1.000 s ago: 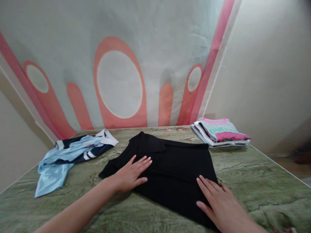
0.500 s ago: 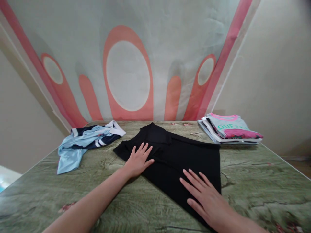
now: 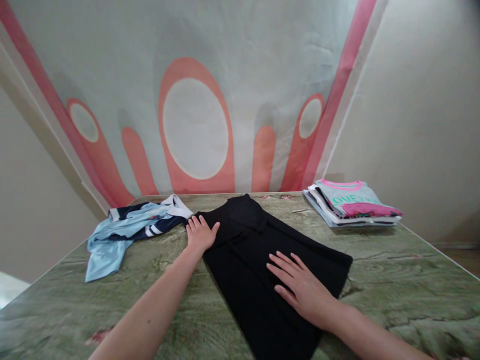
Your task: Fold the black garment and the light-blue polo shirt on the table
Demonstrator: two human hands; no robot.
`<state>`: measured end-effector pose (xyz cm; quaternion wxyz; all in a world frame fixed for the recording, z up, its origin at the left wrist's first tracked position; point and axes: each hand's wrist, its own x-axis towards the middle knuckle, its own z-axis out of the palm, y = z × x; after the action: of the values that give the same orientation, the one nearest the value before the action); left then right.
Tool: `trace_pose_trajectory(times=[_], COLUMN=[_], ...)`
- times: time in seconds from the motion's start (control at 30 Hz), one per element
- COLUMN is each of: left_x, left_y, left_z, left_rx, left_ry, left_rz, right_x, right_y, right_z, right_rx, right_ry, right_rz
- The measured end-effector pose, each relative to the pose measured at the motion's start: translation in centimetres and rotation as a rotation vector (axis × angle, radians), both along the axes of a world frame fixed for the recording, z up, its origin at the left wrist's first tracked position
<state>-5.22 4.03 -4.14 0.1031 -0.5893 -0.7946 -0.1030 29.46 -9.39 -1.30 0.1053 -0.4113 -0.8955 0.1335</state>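
A black garment, by its flared shape perhaps a dress (image 3: 247,280), lies spread on the table with its narrow end away from me and its wide end toward me. My left hand (image 3: 200,234) rests on its upper left edge, fingers spread and palm down. Over the lower right part lies my right hand (image 3: 300,287), also flat with fingers apart. Neither hand grips the cloth. Some folds show in the fabric between the hands. The garment's near end runs out of the bottom of the view.
To the left lies a crumpled light blue and navy shirt (image 3: 138,222) with a white collar. A stack of folded clothes (image 3: 352,202), a grey and pink top uppermost, sits at the back right. The wood-patterned table (image 3: 393,280) meets a wall with a red-and-white pattern (image 3: 195,125).
The black garment has turned, its wide end swinging toward me. My left hand has moved left and away to its upper edge; my right hand has shifted slightly left and away.
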Motion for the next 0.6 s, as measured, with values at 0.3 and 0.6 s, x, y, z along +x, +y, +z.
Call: trace_pose_trajectory(times=[0.3,0.6], left_x=[-1.2,5.3], left_y=[5.0,10.7], left_z=[-0.5,3.2], left_rx=[-0.16,-0.319], left_ry=[0.048,0.095], left_rz=[-0.244,-0.595], right_x=[-2.6,-13.2], right_y=[-3.7,-5.6], right_z=[0.0,-0.4], right_rx=[0.03,0.046], right_ry=[-0.013,-0.174], right_rz=[-0.073,0.208])
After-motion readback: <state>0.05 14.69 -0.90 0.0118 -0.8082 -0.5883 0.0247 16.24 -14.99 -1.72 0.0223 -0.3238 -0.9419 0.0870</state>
